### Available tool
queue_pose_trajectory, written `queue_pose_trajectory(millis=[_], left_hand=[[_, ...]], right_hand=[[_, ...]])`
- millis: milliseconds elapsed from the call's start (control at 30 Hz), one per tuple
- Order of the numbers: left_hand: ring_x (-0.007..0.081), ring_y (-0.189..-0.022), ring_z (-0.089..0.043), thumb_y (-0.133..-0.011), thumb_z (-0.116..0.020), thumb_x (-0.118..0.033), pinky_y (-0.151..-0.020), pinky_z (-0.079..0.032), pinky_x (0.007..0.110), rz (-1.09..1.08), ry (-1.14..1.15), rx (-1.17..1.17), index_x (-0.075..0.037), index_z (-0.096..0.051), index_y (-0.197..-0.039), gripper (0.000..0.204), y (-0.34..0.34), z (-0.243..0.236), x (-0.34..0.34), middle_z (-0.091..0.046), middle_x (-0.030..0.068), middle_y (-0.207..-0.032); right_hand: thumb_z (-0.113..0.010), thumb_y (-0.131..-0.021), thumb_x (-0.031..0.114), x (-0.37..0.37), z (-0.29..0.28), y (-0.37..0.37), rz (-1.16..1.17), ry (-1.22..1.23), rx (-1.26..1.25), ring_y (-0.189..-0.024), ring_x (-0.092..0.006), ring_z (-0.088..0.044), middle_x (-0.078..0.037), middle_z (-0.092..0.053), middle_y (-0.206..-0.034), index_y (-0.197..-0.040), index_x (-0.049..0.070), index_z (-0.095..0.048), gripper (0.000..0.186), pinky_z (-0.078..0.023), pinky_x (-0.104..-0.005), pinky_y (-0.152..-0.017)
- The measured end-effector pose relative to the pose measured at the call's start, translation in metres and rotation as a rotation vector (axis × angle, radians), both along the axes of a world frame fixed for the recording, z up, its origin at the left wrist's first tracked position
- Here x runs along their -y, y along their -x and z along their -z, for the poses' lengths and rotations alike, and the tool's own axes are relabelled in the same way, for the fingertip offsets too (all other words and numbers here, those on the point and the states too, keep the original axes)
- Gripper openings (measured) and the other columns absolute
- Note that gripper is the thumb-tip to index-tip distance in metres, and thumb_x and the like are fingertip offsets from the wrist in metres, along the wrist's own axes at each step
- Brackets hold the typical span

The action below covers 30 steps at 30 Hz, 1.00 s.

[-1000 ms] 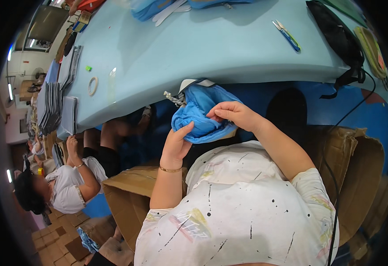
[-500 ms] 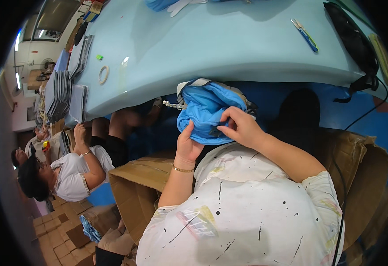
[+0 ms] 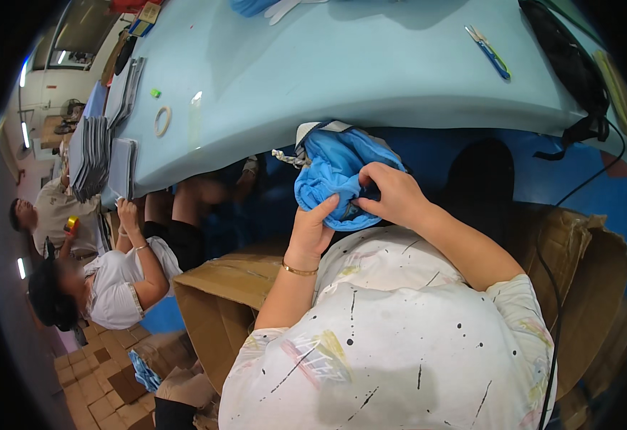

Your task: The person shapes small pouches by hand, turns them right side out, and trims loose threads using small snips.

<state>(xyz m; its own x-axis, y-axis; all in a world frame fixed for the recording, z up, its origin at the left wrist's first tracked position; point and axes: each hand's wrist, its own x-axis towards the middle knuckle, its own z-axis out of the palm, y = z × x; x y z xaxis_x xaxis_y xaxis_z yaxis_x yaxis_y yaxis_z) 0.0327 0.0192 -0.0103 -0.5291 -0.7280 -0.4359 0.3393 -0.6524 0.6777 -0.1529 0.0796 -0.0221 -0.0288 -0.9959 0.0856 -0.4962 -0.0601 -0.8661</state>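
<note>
Blue cloth bag [image 3: 342, 154] was held up at the near edge of the bench [image 3: 313, 79]. Left hand [image 3: 312, 233], grip clasped its rim; right hand [image 3: 397, 198], grip pinched its cloth. Snips [image 3: 489, 54] lay atop the bench.

Blue fabric piece [image 3: 336, 161], crumpled, pale-and-dark top edge, whitish cord [image 3: 287, 158] at left. Held between left hand [image 3: 310, 235] and right hand [image 3: 397, 195].
</note>
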Motion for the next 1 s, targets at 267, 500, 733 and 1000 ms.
queue_pose_trajectory(millis=[267, 500, 733, 1000], left_hand=[[0.0228, -0.111, -0.057, -0.082, -0.063, 0.0, -0.1, -0.043, 0.038, 0.1, 0.042, -0.145, -0.004, -0.054, -0.121, 0.04, 0.005, 0.0, 0.001, -0.06, 0.0083, -0.118], [0.0232, -0.112, -0.056, -0.082, -0.06, 0.003, -0.1, -0.042, 0.038, 0.032, -0.006, -0.169, -0.003, -0.053, -0.122, 0.041, 0.002, 0.005, -0.001, -0.06, 0.0081, -0.118], [0.0222, -0.113, -0.055, -0.082, -0.063, 0.001, -0.1, -0.042, 0.036, 0.064, 0.138, -0.071, -0.003, -0.05, -0.123, 0.043, 0.01, -0.015, -0.003, -0.059, 0.0085, -0.118], [0.0182, -0.098, -0.061, -0.084, -0.066, -0.003, -0.087, -0.049, 0.032, -0.102, 0.206, 0.156, 0.001, -0.052, -0.118, 0.036, 0.024, -0.035, -0.005, -0.062, 0.0088, -0.109]], right_hand=[[-0.071, -0.069, 0.005, -0.004, -0.001, -0.003, 0.196, 0.484, 0.05, -0.078, -0.0246, -0.061, -0.007, -0.059, -0.088, -0.092, 0.009, -0.06, 0.026, -0.051, -0.0314, -0.064], [-0.069, -0.065, -0.005, -0.005, 0.005, 0.0, 0.138, 0.644, 0.037, -0.074, -0.0235, -0.06, -0.006, -0.059, -0.086, -0.087, 0.008, -0.063, 0.025, -0.052, -0.0305, -0.062], [-0.071, -0.07, -0.001, -0.007, -0.002, 0.001, 0.19, 0.538, 0.104, -0.077, -0.0244, -0.061, -0.008, -0.06, -0.088, -0.091, 0.007, -0.064, 0.023, -0.051, -0.0301, -0.063], [-0.061, -0.088, 0.015, 0.0, 0.004, 0.006, -0.024, 0.301, 0.367, -0.079, -0.0258, -0.059, -0.011, -0.062, -0.086, -0.091, 0.0, -0.064, 0.015, -0.047, -0.0309, -0.07]])
